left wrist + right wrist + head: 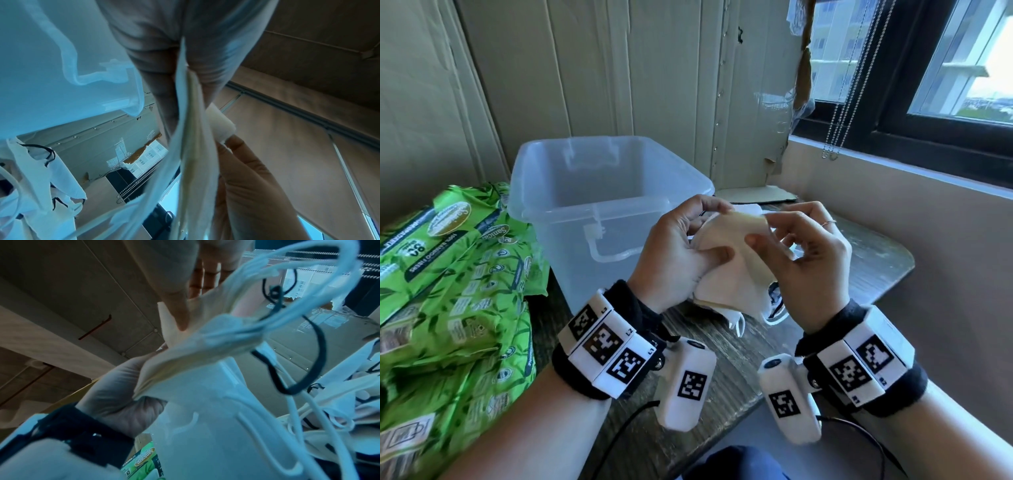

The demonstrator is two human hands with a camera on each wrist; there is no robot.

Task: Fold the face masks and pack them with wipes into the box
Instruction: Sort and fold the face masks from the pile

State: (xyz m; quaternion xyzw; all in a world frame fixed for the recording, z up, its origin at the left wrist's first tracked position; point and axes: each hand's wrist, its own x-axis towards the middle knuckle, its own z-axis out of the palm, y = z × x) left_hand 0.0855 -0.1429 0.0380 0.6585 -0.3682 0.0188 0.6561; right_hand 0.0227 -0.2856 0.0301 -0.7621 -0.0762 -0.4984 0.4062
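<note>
Both hands hold a cream face mask (736, 270) above the table, in front of the clear plastic box (599, 205). My left hand (685, 253) grips the mask's left side, thumb pressed on its front. My right hand (804, 250) pinches its upper right edge between thumb and fingers. In the left wrist view the mask (193, 162) shows edge-on between my fingers. The right wrist view shows the mask (185, 356) with its white ear loops (298, 266) dangling. More masks (774, 308) with white and black loops lie on the table under my hands. Green wipes packs (455, 274) are stacked at the left.
The box stands open, with nothing visible inside, at the back of the dark wooden table (876, 260). A wall with a window (945, 68) and a hanging bead chain (839, 116) runs along the right. Cardboard panels (619, 68) cover the wall behind the box.
</note>
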